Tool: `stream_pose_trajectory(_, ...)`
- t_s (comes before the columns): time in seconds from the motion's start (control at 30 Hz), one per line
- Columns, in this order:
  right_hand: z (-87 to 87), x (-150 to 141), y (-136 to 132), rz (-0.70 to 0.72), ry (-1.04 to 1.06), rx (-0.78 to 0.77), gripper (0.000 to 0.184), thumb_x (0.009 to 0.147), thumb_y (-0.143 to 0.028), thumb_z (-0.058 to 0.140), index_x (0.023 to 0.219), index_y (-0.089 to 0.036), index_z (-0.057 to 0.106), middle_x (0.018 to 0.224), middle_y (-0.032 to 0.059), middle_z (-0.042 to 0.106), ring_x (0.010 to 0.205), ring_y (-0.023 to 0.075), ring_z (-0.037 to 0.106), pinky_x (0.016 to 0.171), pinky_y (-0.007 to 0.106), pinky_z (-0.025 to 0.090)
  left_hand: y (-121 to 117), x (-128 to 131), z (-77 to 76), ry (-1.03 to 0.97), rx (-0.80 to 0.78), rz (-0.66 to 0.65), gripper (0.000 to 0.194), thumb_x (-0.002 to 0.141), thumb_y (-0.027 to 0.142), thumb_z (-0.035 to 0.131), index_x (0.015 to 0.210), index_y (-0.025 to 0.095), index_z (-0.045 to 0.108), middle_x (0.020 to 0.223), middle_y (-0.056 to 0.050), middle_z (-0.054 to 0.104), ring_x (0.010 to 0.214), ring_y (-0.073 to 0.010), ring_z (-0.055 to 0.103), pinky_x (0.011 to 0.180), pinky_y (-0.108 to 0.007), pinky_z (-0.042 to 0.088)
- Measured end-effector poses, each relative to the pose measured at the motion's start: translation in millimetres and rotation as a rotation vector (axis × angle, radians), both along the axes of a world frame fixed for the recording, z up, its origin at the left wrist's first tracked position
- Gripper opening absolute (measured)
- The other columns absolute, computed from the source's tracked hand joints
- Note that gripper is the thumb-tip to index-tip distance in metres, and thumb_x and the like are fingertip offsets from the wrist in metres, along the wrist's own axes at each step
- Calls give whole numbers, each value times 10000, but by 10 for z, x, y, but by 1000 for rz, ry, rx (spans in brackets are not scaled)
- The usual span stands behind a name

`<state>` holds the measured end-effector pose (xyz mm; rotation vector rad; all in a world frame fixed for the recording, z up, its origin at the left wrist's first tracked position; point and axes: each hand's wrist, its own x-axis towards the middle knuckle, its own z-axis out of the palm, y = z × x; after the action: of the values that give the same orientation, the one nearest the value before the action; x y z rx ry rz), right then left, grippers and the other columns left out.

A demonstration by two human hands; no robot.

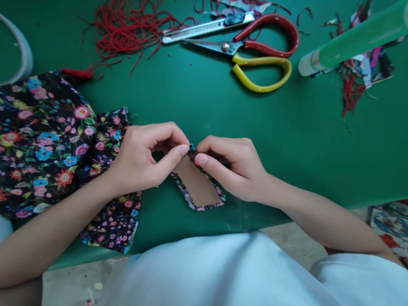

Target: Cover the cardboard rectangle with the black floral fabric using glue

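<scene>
Between my hands is a small brown cardboard piece with floral fabric folded over its edges. My left hand pinches its upper end, thumb and forefinger together at the fabric edge. Against the upper right edge, my right hand presses with thumb and forefinger closed on the fabric. A bit of blue fabric shows between the two sets of fingertips. Black floral fabric lies in a heap to the left, partly under my left forearm.
Scissors with red and yellow handles and a utility knife lie beyond my hands. Red cords are piled at the back. A tape roll stands at upper left. On the right, a green tube is beside fabric scraps.
</scene>
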<state>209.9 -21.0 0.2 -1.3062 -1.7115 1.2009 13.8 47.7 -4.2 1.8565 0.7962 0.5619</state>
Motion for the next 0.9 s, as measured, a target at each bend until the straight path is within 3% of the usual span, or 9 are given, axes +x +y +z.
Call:
stream_pose_trajectory(0.13,0,9,20,32,15,16,270,1013,-246,489,768,-172,574,657,-28,591,583,66,514,570,197,377,4,12,-19,-54,42,-19,148,896,191,620,748,203,612,637,31,643,543,-73,583,485,-174,459)
stream_pose_trajectory(0.37,-37,-5,10,42,-24,87,221,984,-187,522,768,-172,569,629,-39,564,552,60,478,549,191,352,21,1,-9,-43,63,-48,145,887,171,616,744,190,623,646,34,645,541,-69,559,509,-181,418)
stream_pose_trajectory(0.57,-48,-11,-1,97,-52,202,209,953,-118,526,752,-178,532,619,-48,497,537,56,424,528,196,319,70,-16,24,-3,120,-152,278,973,215,481,751,164,640,591,38,584,512,-71,510,503,-196,354)
stream_pose_trajectory(0.77,-65,-9,-2,153,-70,239,238,950,-117,494,721,-182,501,611,-37,491,550,66,436,528,203,324,72,-11,26,57,166,-267,273,977,206,491,740,166,621,644,20,615,575,-90,539,567,-203,378)
stream_pose_trajectory(0.9,-62,-9,0,146,-53,208,237,951,-122,507,722,-180,502,607,-45,479,540,59,423,521,199,316,44,-10,29,76,239,-238,249,968,207,504,739,180,597,659,22,618,596,-97,548,575,-210,383)
